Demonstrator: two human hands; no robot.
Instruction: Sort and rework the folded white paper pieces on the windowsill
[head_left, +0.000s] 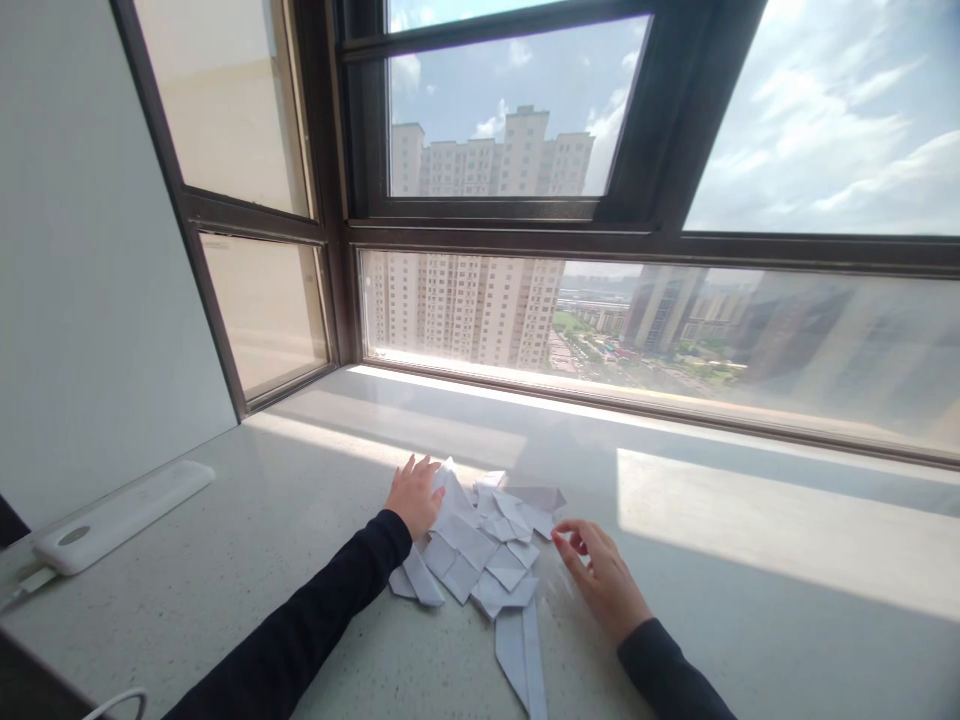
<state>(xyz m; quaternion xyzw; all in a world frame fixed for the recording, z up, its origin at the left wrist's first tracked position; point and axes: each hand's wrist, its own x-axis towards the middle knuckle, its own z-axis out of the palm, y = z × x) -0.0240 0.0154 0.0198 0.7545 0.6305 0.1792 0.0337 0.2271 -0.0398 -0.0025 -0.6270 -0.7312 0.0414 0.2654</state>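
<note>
A pile of folded white paper pieces (480, 545) overlaps on the pale speckled sill, perhaps joined into one piece; I cannot tell. A long folded strip (519, 655) sticks out of it toward me. My left hand (415, 497) rests on the upper left edge of the paper, its fingers spread and the thumb on a folded piece. At the right edge is my right hand (600, 575), fingers curled, with thumb and index tips close together in a pinch beside a paper corner. Whatever lies between those tips is too small to make out.
A white power strip (124, 520) lies at the left by the wall, with a cable at its near end. Another white cable (116, 705) curves at the lower left. Behind the sill (720, 500) stand dark-framed windows (495, 238). Sunlight falls in patches.
</note>
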